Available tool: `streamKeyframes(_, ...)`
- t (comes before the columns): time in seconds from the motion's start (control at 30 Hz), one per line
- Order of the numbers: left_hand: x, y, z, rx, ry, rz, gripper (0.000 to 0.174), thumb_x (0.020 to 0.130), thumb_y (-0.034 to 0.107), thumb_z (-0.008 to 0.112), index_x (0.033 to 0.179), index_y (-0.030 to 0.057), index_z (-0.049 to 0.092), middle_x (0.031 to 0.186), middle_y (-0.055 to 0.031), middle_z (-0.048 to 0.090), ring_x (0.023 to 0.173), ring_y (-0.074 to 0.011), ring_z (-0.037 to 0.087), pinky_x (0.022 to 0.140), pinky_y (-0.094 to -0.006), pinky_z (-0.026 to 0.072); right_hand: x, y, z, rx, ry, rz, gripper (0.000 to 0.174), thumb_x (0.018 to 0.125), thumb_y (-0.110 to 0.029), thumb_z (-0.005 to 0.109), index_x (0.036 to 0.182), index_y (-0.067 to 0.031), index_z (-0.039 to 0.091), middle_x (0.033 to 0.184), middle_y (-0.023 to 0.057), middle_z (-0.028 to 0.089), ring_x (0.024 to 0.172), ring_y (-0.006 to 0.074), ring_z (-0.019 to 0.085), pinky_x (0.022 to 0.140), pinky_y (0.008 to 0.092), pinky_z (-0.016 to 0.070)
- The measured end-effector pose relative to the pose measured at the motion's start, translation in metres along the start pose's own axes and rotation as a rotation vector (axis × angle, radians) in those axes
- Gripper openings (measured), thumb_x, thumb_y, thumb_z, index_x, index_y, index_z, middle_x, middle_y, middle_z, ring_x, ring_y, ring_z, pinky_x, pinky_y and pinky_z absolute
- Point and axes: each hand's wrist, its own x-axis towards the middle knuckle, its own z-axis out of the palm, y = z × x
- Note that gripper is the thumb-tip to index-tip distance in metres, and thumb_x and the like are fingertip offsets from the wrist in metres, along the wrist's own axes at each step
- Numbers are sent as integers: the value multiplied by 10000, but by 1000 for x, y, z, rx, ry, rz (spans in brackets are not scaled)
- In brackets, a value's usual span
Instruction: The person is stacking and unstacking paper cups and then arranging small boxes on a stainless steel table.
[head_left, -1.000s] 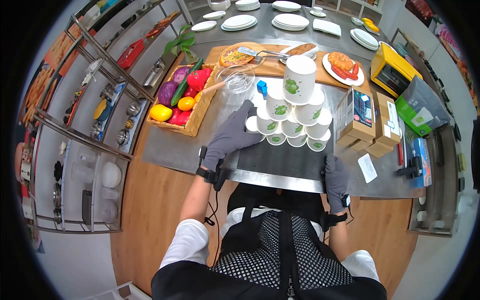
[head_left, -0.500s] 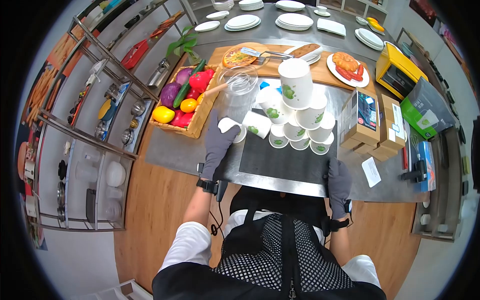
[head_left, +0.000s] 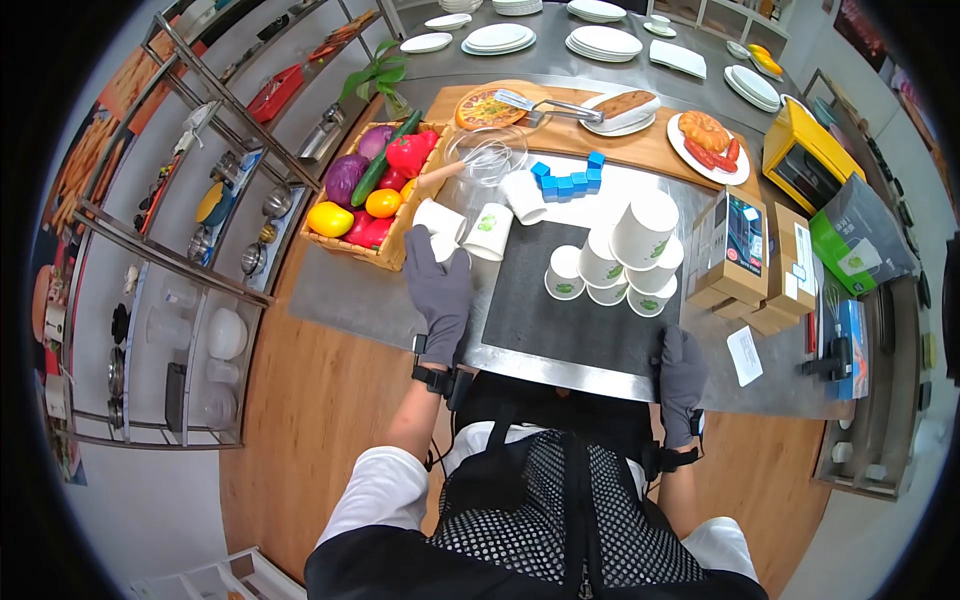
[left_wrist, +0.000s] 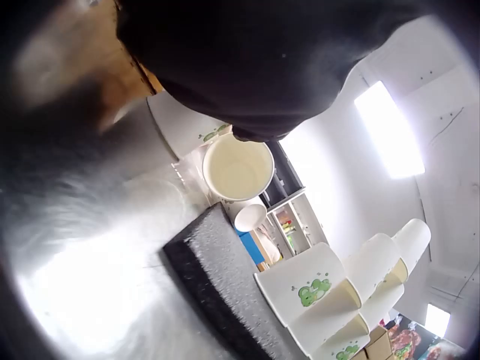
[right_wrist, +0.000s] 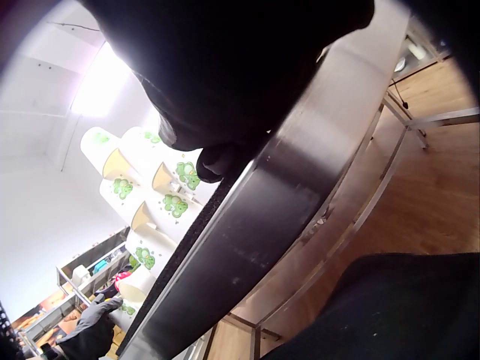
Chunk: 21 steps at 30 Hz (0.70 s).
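Head view | left hand: grip curved round white cup | right hand: relaxed, empty

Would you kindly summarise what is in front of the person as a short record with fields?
left hand: at a loose white cup; exact grip unclear
right hand: rests at the front edge of the table
stacked cups: tiered on the dark mat
loose cups: left of the stacked cups, at least one tipped
blue blocks: behind the stacked cups
woven basket: left of the loose cups, holding produce
cardboard boxes: right of the stacked cups
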Motion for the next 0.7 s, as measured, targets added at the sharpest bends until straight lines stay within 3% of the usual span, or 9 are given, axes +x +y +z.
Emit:
streamKeyframes(0.13,-15,12,-16,193,53,248,719,983,201,820,1626,9,560,1635,-346,555,1507,-510,537,1238,-607,420,0,6,-1,5,-82,195,403,1194,-376,645,1197,-6,804,1039,111,813,735,180,750,708,358,576)
streamKeyframes(0.2,-22,35,-34,232,41,305,672,988,188,818,1594,15,586,1611,-364,561,1500,-511,546,1224,-630,425,0,20,5,-17,17,-87,400,1173,-356,672,1170,19,811,816,112,765,652,161,730,671,345,561)
streamKeyframes(0.27,-30,51,-43,225,83,625,518,979,141,813,1467,34,677,1542,-303,623,1496,-459,572,1189,-611,465,0,19,5,-21,16,-72,401,1171,-355,673,1167,22,810,827,114,770,656,159,732,672,345,563)
streamKeyframes(0.3,-29,62,-46,225,83,624,518,979,141,813,1467,34,677,1542,-303,623,1496,-459,572,1189,-611,465,0,18,5,-24,11,-57,401,1170,-353,675,1164,25,809,838,115,775,659,157,735,673,345,565)
streamKeyframes(0.37,-27,80,-47,-44,-403,884,442,902,67,817,1336,37,735,1444,-240,694,1347,-441,648,1049,-529,534,1,8,1,25,-21,27,410,1179,-362,666,1192,26,800,891,107,781,666,149,727,680,339,566)
streamKeyframes(0.4,-30,82,-41,-42,-399,883,442,902,67,817,1336,37,735,1444,-240,694,1347,-441,648,1049,-529,534,1,3,0,73,-50,114,420,1188,-371,657,1220,26,790,944,98,786,673,141,719,687,332,568)
streamKeyframes(0.47,-33,83,-25,69,-518,635,416,906,89,809,1314,45,738,1397,-188,721,1311,-404,673,1051,-527,532,1,3,3,82,-30,105,415,1176,-367,672,1189,26,803,895,107,783,667,150,725,681,338,567)
streamKeyframes(0.57,-23,82,-12,127,-419,612,388,939,111,790,1319,44,738,1397,-171,724,1304,-379,682,1065,-527,524,-1,-4,1,104,0,124,409,1165,-361,684,1165,27,815,843,116,780,662,164,729,680,346,564)
streamKeyframes(0.7,-31,96,-14,104,-472,591,633,929,233,854,1503,38,672,1520,-221,689,1442,-422,633,1203,-520,495,0,-4,-1,85,-34,159,421,1168,-365,675,1174,32,814,824,114,774,674,183,730,696,358,558)
